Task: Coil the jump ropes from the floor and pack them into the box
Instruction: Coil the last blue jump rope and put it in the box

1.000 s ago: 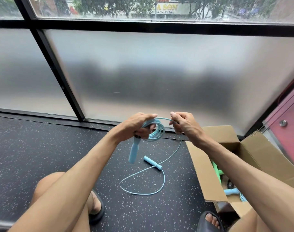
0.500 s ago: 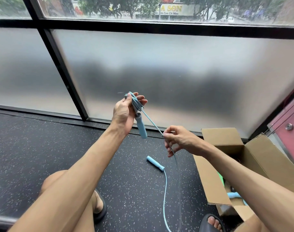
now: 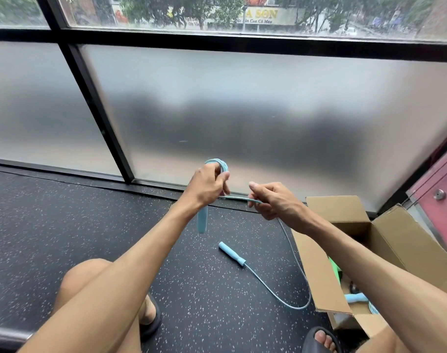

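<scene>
Mid-coil: our left hand (image 3: 207, 184) grips the loops (image 3: 218, 163) and one handle (image 3: 202, 221), our right hand (image 3: 271, 200) pinches the rope (image 3: 239, 198) beside it. The free handle (image 3: 231, 253) lies on the floor (image 3: 90, 225) left of the box (image 3: 316, 273) — next, we judge, another wrap.

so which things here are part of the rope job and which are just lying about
Part of the job: blue jump rope, its floor handle, cardboard box, left hand, right hand.
Just around: sandals, red door, frosted window.
</scene>
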{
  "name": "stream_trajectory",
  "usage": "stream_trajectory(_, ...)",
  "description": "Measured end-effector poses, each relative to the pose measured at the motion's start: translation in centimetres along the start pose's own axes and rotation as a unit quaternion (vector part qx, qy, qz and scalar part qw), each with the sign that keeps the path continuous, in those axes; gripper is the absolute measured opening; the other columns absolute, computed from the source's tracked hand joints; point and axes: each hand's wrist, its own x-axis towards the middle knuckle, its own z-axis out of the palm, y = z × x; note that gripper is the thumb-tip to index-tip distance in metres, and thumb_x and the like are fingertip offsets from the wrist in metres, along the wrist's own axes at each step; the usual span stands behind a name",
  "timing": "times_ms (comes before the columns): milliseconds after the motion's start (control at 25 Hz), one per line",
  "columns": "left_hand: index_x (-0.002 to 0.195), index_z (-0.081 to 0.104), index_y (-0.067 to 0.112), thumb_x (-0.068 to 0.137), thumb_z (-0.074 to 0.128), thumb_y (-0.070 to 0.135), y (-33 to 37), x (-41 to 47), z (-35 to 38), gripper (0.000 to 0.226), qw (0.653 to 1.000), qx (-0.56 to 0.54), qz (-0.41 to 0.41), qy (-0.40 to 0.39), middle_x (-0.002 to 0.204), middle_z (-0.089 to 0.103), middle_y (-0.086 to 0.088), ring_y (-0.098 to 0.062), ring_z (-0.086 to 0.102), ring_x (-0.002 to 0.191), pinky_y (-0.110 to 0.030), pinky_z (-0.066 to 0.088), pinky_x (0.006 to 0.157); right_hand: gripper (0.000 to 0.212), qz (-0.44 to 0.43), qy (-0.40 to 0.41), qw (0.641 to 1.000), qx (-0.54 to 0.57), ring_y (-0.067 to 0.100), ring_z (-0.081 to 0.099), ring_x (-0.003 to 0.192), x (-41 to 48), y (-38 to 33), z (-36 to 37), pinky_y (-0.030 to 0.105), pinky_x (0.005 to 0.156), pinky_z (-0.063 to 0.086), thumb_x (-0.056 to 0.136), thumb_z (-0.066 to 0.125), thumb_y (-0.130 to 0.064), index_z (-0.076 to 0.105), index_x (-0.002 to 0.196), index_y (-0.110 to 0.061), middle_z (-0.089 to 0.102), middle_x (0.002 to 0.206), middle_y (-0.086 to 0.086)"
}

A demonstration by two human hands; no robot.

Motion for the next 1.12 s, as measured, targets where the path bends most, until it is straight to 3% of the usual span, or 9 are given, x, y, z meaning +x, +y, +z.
stream_trajectory(200,0.077,0.061,0.005,0.105,0.041,0.023,1.4,-0.9,1.0,0.039,0.965,-0.021,-0.084,-0.246,0.049,0.051,-0.006,-0.018,0.046,0.04,-0.028,0.042,0.05,0.049,-0.033,0.091,0.995,0.033,0.011,0.022,0.044,0.2,-0.5,-1.4,0.021,0.043,0.017,0.103,0.046,-0.036,0.062,0.07,-0.003,0.03,0.045,-0.007)
stream_trajectory(320,0.068,0.057,0.01,0.103,0.042,0.043,2.2,-1.4,0.5,0.051,0.944,-0.114,-0.105,-0.29,0.048,0.034,-0.002,-0.015,0.028,0.041,-0.026,0.032,0.048,0.05,-0.034,0.111,0.993,0.026,0.012,0.024,0.044,0.4,-0.1,-2.1,0.022,0.044,0.019,0.103,0.046,-0.037,0.063,0.07,-0.003,0.032,0.046,-0.006)
stream_trajectory(520,0.058,0.051,0.014,0.103,0.04,0.036,2.3,-1.2,-0.3,0.051,0.87,-0.375,-0.098,-0.303,0.038,0.021,0.006,-0.014,0.015,0.04,-0.032,0.021,0.052,0.045,-0.024,0.109,0.994,0.012,0.012,0.027,0.046,0.7,0.8,-2.1,0.027,0.049,0.023,0.103,0.046,-0.036,0.061,0.075,-0.004,0.035,0.051,-0.003)
stream_trajectory(680,0.079,0.055,0.009,0.101,0.039,0.032,2.4,-0.5,-1.6,0.036,0.779,-0.581,-0.099,-0.212,0.043,0.027,0.007,-0.011,0.024,0.041,-0.027,0.033,0.056,0.04,-0.021,0.116,0.992,-0.047,0.014,0.04,0.045,0.6,1.6,-2.3,0.028,0.05,0.038,0.104,0.047,-0.031,0.061,0.078,-0.004,0.044,0.054,0.004)
stream_trajectory(840,0.095,0.054,0.005,0.104,0.037,0.028,2.2,-0.1,-1.7,0.03,0.747,-0.651,-0.102,-0.09,0.063,0.041,0.0,-0.016,0.042,0.059,-0.027,0.041,0.073,0.026,0.044,0.061,0.995,-0.068,0.021,0.057,0.053,0.3,1.9,-1.3,0.041,0.06,0.059,0.104,0.048,-0.02,0.061,0.093,0.001,0.059,0.065,0.012)
stream_trajectory(1000,0.103,0.054,0.002,0.106,0.041,0.019,1.3,0.5,-1.0,0.021,0.803,-0.587,-0.073,0.065,0.074,0.058,-0.007,-0.021,0.06,0.067,-0.031,0.054,0.074,0.024,0.087,-0.033,0.995,-0.047,0.032,0.065,0.063,-0.3,1.5,-0.2,0.046,0.064,0.061,0.103,0.049,-0.018,0.054,0.107,0.005,0.067,0.08,0.025)
stream_trajectory(1120,0.097,0.055,0.005,0.104,0.048,0.015,0.6,0.7,-0.7,0.014,0.877,-0.447,-0.039,0.173,0.07,0.067,-0.006,-0.02,0.067,0.063,-0.028,0.056,0.072,0.024,0.098,-0.072,0.992,-0.045,0.033,0.065,0.064,-0.7,0.9,0.2,0.042,0.06,0.059,0.101,0.053,-0.019,0.051,0.109,0.004,0.068,0.083,0.028)
